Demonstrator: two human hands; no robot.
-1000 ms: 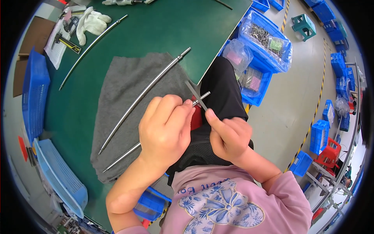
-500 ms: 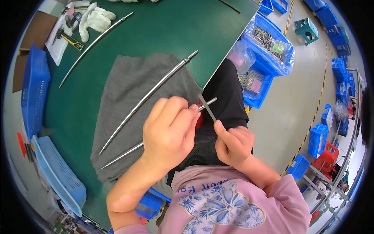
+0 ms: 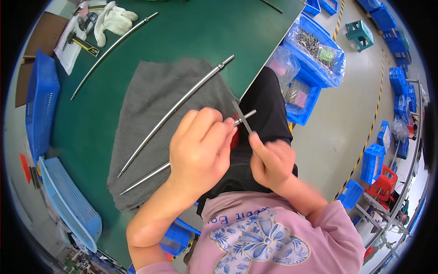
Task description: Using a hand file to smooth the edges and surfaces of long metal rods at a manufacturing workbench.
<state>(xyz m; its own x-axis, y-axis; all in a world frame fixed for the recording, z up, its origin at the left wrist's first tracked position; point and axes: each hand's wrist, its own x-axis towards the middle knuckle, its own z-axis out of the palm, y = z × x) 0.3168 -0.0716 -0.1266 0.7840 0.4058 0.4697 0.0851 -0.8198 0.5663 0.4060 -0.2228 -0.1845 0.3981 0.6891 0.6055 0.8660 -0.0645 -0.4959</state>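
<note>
Here the left hand [image 3: 200, 150] is closed around the near end of a long, thin, slightly curved silver metal rod [image 3: 150, 176], fingers wrapped over it just short of its stepped tip, which juts out past the counter's near edge above the person's lap. The right hand [image 3: 271, 162] pinches a narrow flat grey metal file [image 3: 242, 118] between thumb and fingertips, its blade tilted up and touching the rod's tip. The rod's far end rests on a rumpled grey cloth [image 3: 150, 100] spread over the green counter [image 3: 205, 36], reaching toward the near left part of the cloth.

Just beyond it on the same cloth lies a second long silver metal rod [image 3: 178, 107], running roughly parallel and ending close to the counter's right edge. Further off, on bare counter toward the far left corner, a third thin silver rod [image 3: 112, 48] lies well apart from the cloth, next to a pair of white fabric gloves [image 3: 114, 20] and a sheet of white paper [image 3: 68, 45] with a small dark tool on it. Blue plastic mesh baskets [image 3: 41, 105] sit along the left edge. On the floor to the right of the counter stand blue plastic bins [image 3: 315, 50] holding clear bags of small metal parts.
</note>
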